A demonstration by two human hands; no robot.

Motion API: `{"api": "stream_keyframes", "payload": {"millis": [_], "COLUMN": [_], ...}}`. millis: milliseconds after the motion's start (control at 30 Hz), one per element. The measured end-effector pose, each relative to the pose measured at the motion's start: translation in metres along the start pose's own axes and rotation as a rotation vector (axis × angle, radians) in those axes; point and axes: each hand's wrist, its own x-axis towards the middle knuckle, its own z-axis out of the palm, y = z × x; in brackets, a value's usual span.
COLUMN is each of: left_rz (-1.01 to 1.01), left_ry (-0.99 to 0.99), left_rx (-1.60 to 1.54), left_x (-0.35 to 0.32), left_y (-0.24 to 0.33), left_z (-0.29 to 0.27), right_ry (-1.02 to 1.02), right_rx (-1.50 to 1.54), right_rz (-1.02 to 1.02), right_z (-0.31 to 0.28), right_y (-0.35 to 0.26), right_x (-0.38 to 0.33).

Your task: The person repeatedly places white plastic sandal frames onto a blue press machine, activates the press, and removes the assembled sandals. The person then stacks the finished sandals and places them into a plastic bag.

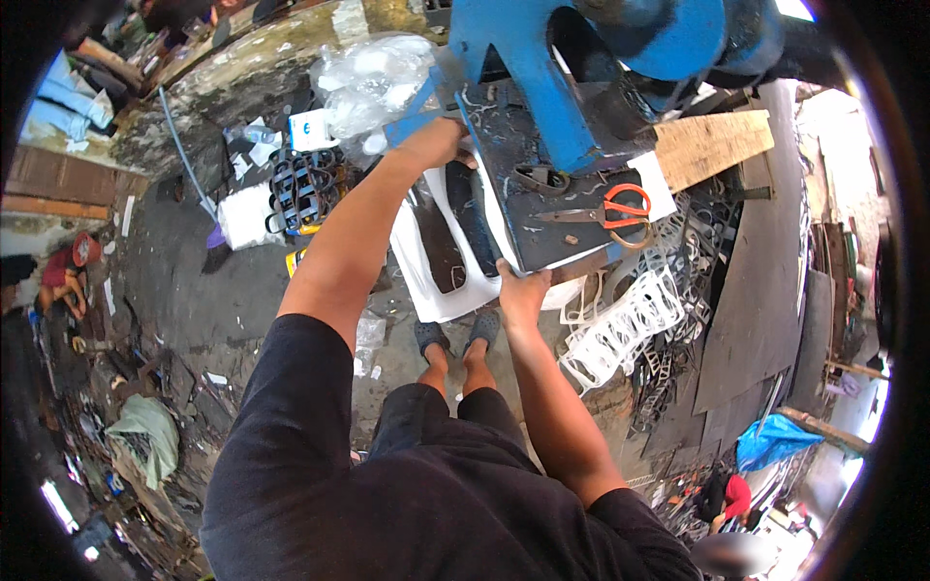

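In the head view, the blue machine stands at the far side, with a dark-topped desk at its foot. The left hand is at the machine's left, against the desk's far left edge, fingers bent; I cannot tell what that grip is closed on. The right hand is at the desk's near corner, on the person's side of the machine, its thumb on the edge; whether its grip is clamped on the desk or on the white sheet is hidden, as far as this bent, distant view allows. The white sheet, with long openings, hangs to the near left of the machine, between the hands and beside the desk.

Scissors with orange handles lie on the desk, just in front of the machine, and a dark strap lies near its foot. Right of the machine are a plank and, nearer the person, white offcuts. Left of it are a clear bag and dark straps.
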Motion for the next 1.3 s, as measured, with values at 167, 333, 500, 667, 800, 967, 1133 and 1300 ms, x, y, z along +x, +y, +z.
{"api": "stream_keyframes", "payload": {"millis": [167, 333, 500, 667, 800, 967, 1133, 1300], "left_rz": [-0.084, -0.178, -0.384, -0.605, -0.694, -0.741, -0.683, -0.569], "left_ry": [-0.054, 0.021, 0.617, 0.609, 0.580, 0.554, 0.553, 0.441], "left_rx": [0.115, 0.162, -0.343, -0.901, -1.015, -1.126, -1.301, -1.488], "left_x": [0.004, -0.002, -0.033, -0.050, -0.049, -0.049, -0.039, -0.029], "left_y": [0.006, 0.011, 0.037, 0.088, 0.088, 0.079, 0.079, 0.105], "left_z": [-0.001, -0.009, 0.031, 0.092, 0.093, 0.095, 0.089, 0.071], "right_ry": [-0.039, -0.122, -0.206, -0.075, -0.106, -0.075, -0.081, -0.051], "right_rx": [0.083, 0.244, 0.543, 0.686, 0.697, 0.773, 0.876, 0.939], "right_rz": [-0.035, 0.064, 0.428, 0.478, 0.493, 0.540, 0.516, 0.487], "right_z": [0.008, -0.007, -0.067, -0.063, -0.061, -0.065, -0.063, -0.058], "right_y": [0.024, 0.009, 0.000, 0.012, 0.016, 0.012, 0.012, 0.017], "right_x": [0.006, -0.001, -0.002, 0.026, 0.034, 0.032, 0.038, 0.057]}}
